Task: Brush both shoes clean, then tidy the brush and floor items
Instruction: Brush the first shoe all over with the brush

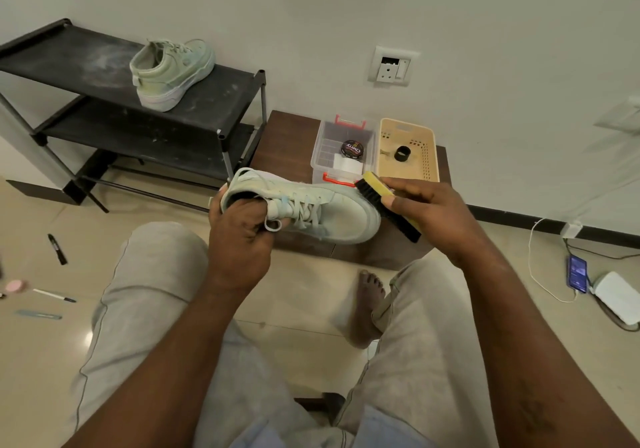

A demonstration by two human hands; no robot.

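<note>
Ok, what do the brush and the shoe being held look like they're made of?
The brush: flat yellow back, probably painted wood or plastic; dense black bristles, hair or synthetic, cannot tell. The shoe: pale green matte upper, smooth like leather or a synthetic; thick sole looks rubbery; flat woven laces.

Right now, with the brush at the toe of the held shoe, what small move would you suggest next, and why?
Probably sweep the brush across the toe of the shoe: the right hand holds its bristles against the toe, and the left hand grips the shoe at its collar.
</note>
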